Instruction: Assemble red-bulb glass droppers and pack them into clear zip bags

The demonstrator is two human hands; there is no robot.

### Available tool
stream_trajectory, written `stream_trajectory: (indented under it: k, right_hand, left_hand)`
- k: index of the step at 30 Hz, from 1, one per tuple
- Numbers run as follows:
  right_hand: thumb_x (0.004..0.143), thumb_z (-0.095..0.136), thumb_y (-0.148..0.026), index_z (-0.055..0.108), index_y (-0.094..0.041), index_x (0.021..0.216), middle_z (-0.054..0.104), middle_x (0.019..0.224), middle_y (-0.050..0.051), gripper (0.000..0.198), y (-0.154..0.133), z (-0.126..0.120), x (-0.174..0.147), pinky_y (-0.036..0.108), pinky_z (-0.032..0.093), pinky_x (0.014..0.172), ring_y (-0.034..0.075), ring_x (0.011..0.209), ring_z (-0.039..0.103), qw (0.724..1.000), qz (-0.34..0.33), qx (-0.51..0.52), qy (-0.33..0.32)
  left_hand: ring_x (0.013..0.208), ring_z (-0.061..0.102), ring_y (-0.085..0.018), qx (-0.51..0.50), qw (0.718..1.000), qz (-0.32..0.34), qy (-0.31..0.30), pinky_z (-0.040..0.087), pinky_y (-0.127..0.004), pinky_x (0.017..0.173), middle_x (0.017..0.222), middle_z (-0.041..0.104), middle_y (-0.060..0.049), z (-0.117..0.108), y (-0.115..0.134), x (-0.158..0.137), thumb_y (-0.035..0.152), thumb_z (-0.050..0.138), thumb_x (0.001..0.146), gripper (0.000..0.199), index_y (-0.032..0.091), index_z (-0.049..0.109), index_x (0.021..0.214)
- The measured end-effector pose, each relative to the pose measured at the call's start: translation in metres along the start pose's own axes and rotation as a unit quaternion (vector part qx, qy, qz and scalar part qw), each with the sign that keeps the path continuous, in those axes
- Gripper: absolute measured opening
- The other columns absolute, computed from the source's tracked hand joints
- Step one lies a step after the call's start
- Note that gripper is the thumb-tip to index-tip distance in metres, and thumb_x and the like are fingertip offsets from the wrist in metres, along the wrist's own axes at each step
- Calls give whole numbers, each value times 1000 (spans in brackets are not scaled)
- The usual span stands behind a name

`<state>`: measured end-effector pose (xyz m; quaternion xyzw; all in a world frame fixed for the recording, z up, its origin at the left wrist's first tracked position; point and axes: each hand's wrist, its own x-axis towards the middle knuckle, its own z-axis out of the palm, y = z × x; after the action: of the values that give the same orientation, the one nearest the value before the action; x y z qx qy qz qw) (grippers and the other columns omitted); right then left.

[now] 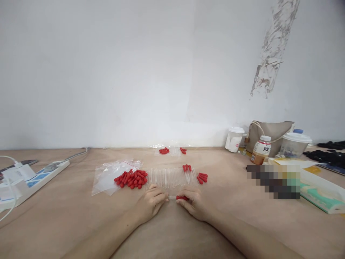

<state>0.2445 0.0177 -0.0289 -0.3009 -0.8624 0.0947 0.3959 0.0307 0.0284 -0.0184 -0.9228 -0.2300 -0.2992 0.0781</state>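
Between my hands, low over the table, lies a glass dropper tube [172, 197] with a red rubber bulb [182, 198] at its right end. The fingers of my left hand [153, 201] are closed on the tube's left end. My right hand [192, 202] pinches the bulb, which meets the tube. Just beyond, a row of clear glass tubes [165, 177] lies on the table. A pile of red rubber bulbs [132, 178] sits left of the row. Three droppers with red bulbs [187, 168] rest at its right end, near several loose bulbs [202, 178].
Clear zip bags [104, 176] lie under and beside the bulb pile. Another bag with red bulbs [164, 150] is by the wall. A power strip [40, 180] is at left. At right stand a paper cup [234, 139], a bottle [261, 150], a grey bag [276, 133] and a lidded plastic cup [294, 145].
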Motion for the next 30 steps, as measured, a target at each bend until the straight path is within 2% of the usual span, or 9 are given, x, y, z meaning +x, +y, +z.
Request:
stream_trajectory:
  k: [4,11,19,23,26,30]
  right_hand:
    - [82,46,-23,57,-17,79,57,73,3,13,-1,0,0,25,37,65,13,71,49,1000,-11,-22,-6]
    - [78,50,-24,54,-17,70,56,69,2,11,-5,-2,3,30,31,70,14,72,47,992,-24,-122,-32]
    - [79,49,-26,55,-17,70,57,69,1,14,-8,-1,5,30,30,69,14,71,47,989,-29,-143,-40]
    - [79,50,-24,60,-20,78,60,74,3,10,-6,-2,7,31,34,71,16,74,49,997,-13,-79,-16]
    - [78,52,-24,60,-21,84,62,79,3,10,-8,1,10,31,37,74,16,79,52,997,47,32,45]
    - [72,58,-29,54,-19,90,59,80,2,20,-9,9,18,30,41,75,15,78,54,963,154,167,142]
  left_hand:
    - [67,53,-15,6,1000,-2,6,38,-31,70,72,61,-4,1,3,0,16,41,88,16,16,57,90]
    - [69,54,-16,-3,1000,8,4,40,-31,70,71,61,-4,4,2,-1,14,42,86,16,16,57,90]
    - [68,54,-17,-3,1000,2,4,42,-31,68,67,60,-4,2,5,1,17,39,87,20,16,59,85]
    - [69,55,-16,-12,1000,-17,15,43,-31,70,71,61,-5,2,6,-1,18,40,87,19,16,59,89]
    - [69,56,-16,-26,998,-45,35,43,-32,72,72,62,-4,1,7,0,19,40,88,18,17,58,88]
    - [73,57,-16,-36,998,-47,31,41,-34,78,80,64,-4,-4,10,3,20,43,87,21,18,55,104]
